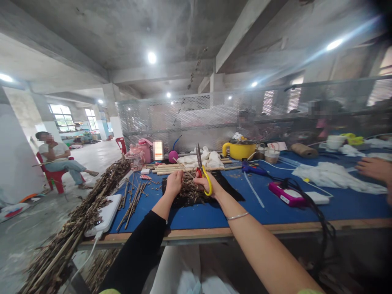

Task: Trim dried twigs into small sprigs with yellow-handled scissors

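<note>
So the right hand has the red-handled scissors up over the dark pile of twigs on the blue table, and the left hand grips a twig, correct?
Not quite: the scissors in the right hand have yellow handles, not red, as the head view shows. The rest stands: they are raised over the dark pile of twigs on the blue table, and the left hand grips a twig.

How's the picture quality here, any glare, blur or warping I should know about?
Head view: ceiling lamps flare, and a hazy streak washes over the upper right; wide-angle warping bends the table edge and stretches the corners; the right hand with the yellow-handled scissors and the left hand are fairly sharp; the far right is soft.
</note>
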Demonstrator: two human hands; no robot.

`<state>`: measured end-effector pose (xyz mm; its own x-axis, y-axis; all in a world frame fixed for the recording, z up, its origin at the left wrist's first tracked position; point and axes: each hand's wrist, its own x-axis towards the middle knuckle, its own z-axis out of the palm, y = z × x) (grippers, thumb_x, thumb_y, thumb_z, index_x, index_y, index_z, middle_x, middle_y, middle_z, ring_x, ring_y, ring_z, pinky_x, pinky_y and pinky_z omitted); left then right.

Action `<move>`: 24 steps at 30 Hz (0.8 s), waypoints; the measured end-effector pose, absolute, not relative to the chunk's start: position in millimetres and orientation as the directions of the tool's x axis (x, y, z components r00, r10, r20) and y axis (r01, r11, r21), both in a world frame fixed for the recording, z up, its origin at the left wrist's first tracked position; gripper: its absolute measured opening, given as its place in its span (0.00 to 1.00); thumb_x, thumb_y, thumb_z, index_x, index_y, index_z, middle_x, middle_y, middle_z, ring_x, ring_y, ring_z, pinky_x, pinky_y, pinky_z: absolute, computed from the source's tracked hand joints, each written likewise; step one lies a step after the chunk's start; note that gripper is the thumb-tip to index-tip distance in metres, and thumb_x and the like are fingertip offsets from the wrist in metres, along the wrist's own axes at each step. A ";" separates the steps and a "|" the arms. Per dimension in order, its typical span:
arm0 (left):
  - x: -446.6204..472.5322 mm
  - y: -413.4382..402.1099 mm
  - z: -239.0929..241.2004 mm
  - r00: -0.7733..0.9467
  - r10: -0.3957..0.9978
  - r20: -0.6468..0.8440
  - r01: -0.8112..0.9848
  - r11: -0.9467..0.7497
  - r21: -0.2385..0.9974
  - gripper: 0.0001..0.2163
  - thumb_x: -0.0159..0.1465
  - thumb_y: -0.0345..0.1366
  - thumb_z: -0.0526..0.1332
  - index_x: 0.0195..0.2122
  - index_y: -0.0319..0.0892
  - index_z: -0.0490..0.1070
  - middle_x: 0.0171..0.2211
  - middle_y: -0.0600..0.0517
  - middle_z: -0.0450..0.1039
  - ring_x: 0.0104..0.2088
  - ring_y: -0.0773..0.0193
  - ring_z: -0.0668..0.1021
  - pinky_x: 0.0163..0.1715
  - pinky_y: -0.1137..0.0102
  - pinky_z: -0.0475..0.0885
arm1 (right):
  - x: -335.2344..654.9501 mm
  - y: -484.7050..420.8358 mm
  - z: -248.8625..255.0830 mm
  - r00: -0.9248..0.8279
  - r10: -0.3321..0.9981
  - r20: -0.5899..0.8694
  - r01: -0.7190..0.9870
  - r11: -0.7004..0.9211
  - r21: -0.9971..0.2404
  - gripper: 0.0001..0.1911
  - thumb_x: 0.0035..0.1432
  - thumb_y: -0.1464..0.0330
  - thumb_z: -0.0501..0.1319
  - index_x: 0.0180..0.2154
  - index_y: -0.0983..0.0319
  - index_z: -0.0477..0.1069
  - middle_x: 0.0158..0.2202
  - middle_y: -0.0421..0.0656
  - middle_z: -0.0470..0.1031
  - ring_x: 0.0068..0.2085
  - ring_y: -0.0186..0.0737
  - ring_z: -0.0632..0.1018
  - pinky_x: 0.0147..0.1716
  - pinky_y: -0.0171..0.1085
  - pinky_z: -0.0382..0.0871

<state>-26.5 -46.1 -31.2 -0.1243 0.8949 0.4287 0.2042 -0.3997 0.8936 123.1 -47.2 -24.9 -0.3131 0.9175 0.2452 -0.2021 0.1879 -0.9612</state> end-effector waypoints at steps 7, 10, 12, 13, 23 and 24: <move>-23.9 -51.4 -25.3 0.018 0.985 0.173 -0.318 -0.158 0.935 0.24 0.57 0.53 0.50 0.41 0.36 0.66 0.20 0.55 0.62 0.15 0.74 0.61 0.13 0.78 0.52 | 123.4 -42.3 -28.3 -0.317 0.920 0.229 -0.324 0.122 -0.938 0.20 0.35 0.63 0.67 0.27 0.60 0.57 0.17 0.33 0.64 0.15 0.29 0.64 0.13 0.29 0.51; -22.8 -56.8 -22.0 0.186 0.975 0.119 -0.400 -0.036 0.916 0.26 0.57 0.54 0.49 0.41 0.35 0.68 0.21 0.53 0.63 0.15 0.75 0.62 0.12 0.78 0.52 | 121.5 -42.5 -27.8 -0.319 0.919 0.231 -0.371 0.103 -0.923 0.20 0.36 0.63 0.66 0.26 0.60 0.56 0.17 0.33 0.66 0.14 0.27 0.63 0.12 0.29 0.51; -20.6 -61.3 -19.8 0.279 0.954 0.111 -0.421 0.018 0.907 0.26 0.57 0.54 0.48 0.40 0.35 0.69 0.22 0.52 0.64 0.16 0.74 0.63 0.12 0.78 0.52 | 120.7 -42.3 -27.2 -0.323 0.916 0.239 -0.402 0.096 -0.911 0.19 0.36 0.63 0.66 0.26 0.60 0.57 0.17 0.33 0.66 0.14 0.27 0.63 0.12 0.29 0.52; -19.0 -63.6 -18.9 0.311 0.944 0.112 -0.422 0.032 0.906 0.25 0.57 0.54 0.49 0.39 0.35 0.69 0.24 0.51 0.65 0.17 0.74 0.63 0.12 0.78 0.52 | 120.5 -42.1 -26.9 -0.329 0.912 0.246 -0.413 0.095 -0.906 0.19 0.36 0.63 0.66 0.25 0.60 0.57 0.17 0.34 0.66 0.14 0.27 0.63 0.12 0.29 0.52; -8.6 -65.7 -22.7 0.143 0.980 0.140 -0.318 -0.088 0.944 0.19 0.47 0.46 0.64 0.34 0.36 0.71 0.21 0.54 0.66 0.18 0.76 0.65 0.15 0.80 0.52 | 113.3 -44.1 -31.6 -0.337 0.901 0.274 -0.232 0.203 -0.951 0.17 0.39 0.57 0.65 0.23 0.62 0.62 0.16 0.35 0.64 0.17 0.29 0.64 0.16 0.30 0.54; -10.2 -63.4 -23.5 0.114 0.983 0.147 -0.323 -0.103 0.941 0.18 0.47 0.46 0.65 0.33 0.36 0.70 0.21 0.53 0.66 0.19 0.75 0.66 0.15 0.80 0.54 | 113.2 -43.5 -32.7 -0.322 0.899 0.297 -0.162 0.257 -0.953 0.18 0.41 0.55 0.63 0.23 0.62 0.62 0.16 0.35 0.64 0.18 0.29 0.64 0.17 0.31 0.55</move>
<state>-10.2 -63.4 -23.5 0.1140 0.9826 0.1468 -0.3234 -0.1030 0.9406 113.2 -43.5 -32.7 -0.3224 0.8988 0.2971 -0.1623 0.2567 -0.9528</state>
